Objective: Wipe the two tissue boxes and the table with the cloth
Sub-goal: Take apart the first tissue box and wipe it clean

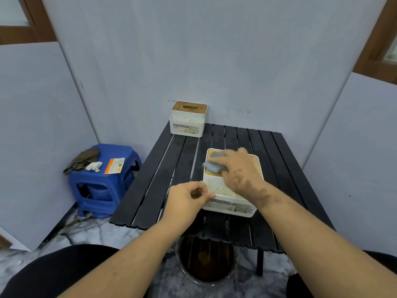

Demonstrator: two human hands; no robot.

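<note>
The right hand [238,168] reaches forward over the near tissue box [231,190], palm down, its fingers curled round a grey-blue cloth [214,163] that it presses on the box's wooden lid; hand and cloth are blurred. The left hand [187,200] comes in from the lower left, forearm stretched across the table's front edge, thumb and fingers pinching the near left corner of the same box. This box is white, speckled with dark spots, with a stained label on its front face and a tan lid of which only the far left part shows past the hand. It stands near the middle of the black slatted table [163,179], between the two hands. The second tissue box [188,120], of the same make, with a brown slotted lid, stands at the table's far left corner against the grey wall, well apart from both hands. Left of the table a blue plastic stool [103,186] carries a dark rag, a white wad and an orange-and-white card. Below the table's front edge sits a round bin [207,261].
</note>
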